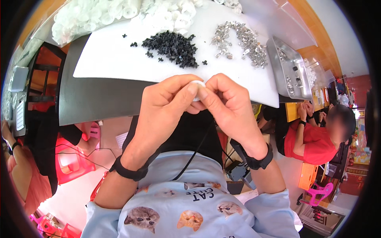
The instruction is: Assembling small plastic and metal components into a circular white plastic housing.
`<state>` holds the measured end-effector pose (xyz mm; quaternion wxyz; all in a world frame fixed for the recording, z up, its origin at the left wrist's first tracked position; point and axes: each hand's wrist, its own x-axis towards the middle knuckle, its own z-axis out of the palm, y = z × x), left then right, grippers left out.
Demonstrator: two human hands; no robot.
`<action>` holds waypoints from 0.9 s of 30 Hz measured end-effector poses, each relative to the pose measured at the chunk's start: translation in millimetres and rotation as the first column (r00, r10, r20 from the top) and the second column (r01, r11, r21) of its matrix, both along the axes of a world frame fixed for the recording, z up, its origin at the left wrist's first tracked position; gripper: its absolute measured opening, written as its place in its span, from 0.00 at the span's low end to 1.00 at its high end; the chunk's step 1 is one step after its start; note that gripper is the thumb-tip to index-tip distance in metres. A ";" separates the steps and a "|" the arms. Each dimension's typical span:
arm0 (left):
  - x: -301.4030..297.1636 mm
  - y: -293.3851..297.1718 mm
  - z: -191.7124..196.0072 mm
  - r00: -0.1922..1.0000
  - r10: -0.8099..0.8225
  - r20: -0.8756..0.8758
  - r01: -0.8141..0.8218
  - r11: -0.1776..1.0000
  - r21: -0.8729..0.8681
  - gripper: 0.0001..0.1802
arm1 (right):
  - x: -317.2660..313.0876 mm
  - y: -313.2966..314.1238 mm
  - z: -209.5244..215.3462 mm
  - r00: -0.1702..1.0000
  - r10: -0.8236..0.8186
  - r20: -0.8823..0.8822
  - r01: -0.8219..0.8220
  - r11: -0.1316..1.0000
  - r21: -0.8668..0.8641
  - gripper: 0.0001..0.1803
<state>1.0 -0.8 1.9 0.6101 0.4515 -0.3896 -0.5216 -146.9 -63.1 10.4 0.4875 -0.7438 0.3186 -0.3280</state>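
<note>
My left hand (162, 104) and my right hand (232, 106) meet at the near edge of a white board (107, 59). Between their thumbs and fingertips they pinch a small white round plastic part (198, 83); the fingers cover most of it. Just beyond the hands lies a pile of small black cross-shaped pieces (170, 47), a few of them scattered loose. To its right, small shiny metal pieces (248, 41) are spread in a curved heap. Translucent white ring-shaped plastic parts (97, 16) are heaped at the far left.
A metal tray (295, 77) with a few small parts stands at the board's right. The dark grey table edge (99, 103) runs along the near left. A person in red (309, 139) works at the right; another person's arm (20, 166) shows at far left.
</note>
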 end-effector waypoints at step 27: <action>4.7 0.1 -1.1 0.994 -0.084 -0.066 0.086 0.996 0.024 0.28 | -53.5 -55.0 108.7 0.932 -0.146 -0.331 0.147 0.989 -0.022 0.08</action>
